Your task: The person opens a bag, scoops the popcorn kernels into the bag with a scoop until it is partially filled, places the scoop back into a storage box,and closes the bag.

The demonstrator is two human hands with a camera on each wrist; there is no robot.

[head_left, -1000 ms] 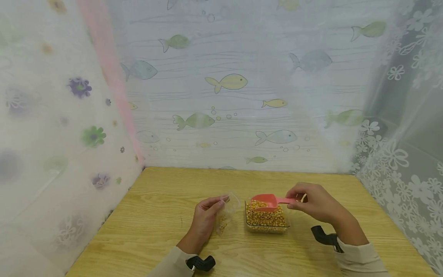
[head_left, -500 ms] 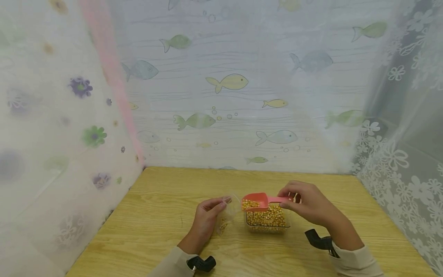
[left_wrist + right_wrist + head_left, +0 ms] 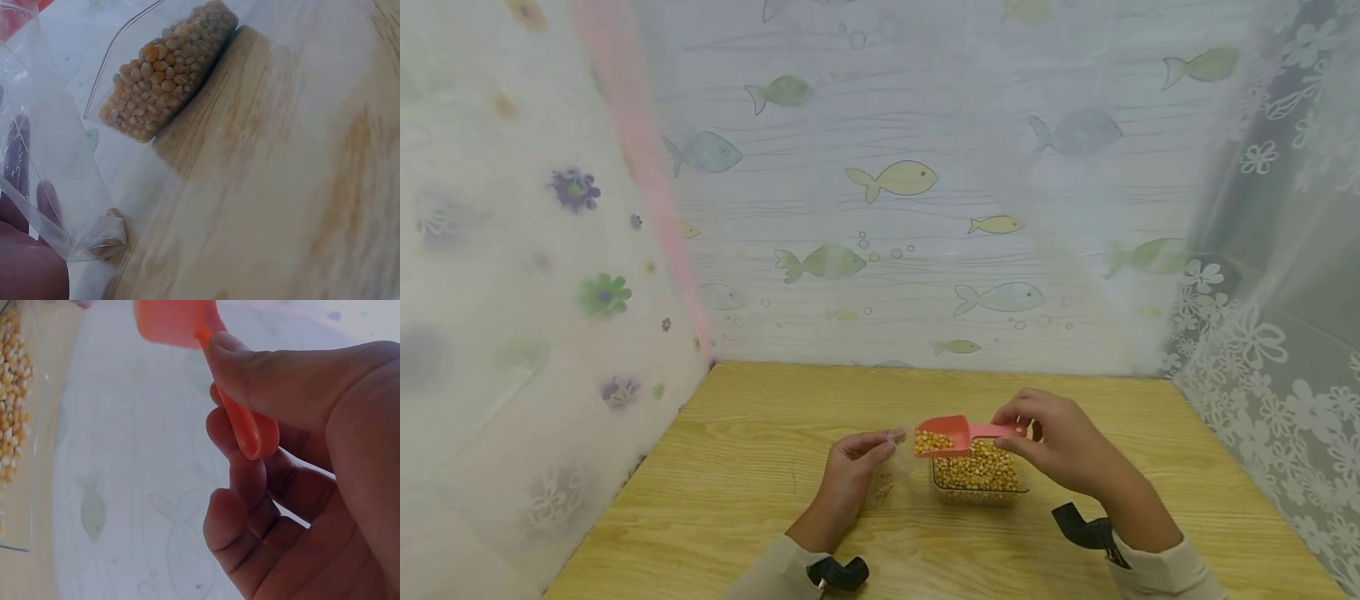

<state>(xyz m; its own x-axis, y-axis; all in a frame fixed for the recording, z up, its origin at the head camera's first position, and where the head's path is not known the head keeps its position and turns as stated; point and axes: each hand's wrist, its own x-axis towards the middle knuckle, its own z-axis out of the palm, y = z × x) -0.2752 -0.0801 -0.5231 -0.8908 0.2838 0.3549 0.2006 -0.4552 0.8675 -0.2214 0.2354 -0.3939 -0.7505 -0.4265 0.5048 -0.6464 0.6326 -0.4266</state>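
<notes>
A red scoop (image 3: 957, 428) of corn kernels (image 3: 931, 442), likely light, stiff and best held by its handle (image 3: 985, 430), is pinched in the right hand (image 3: 1063, 437) beside a soft-looking clear bag (image 3: 886, 483), gripped near its mouth by the left hand (image 3: 846, 479), near a corn-filled container (image 3: 981, 499).

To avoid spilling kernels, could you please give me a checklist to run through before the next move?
1. Right hand grips the pink scoop by its handle: ok.
2. Corn kernels loaded in the scoop: ok.
3. Left hand pinches the clear bag near its top: ok.
4. Scoop's front edge inside the bag's mouth: cannot tell; the views do not settle it.
5. Clear container upright on the table: ok.
</notes>
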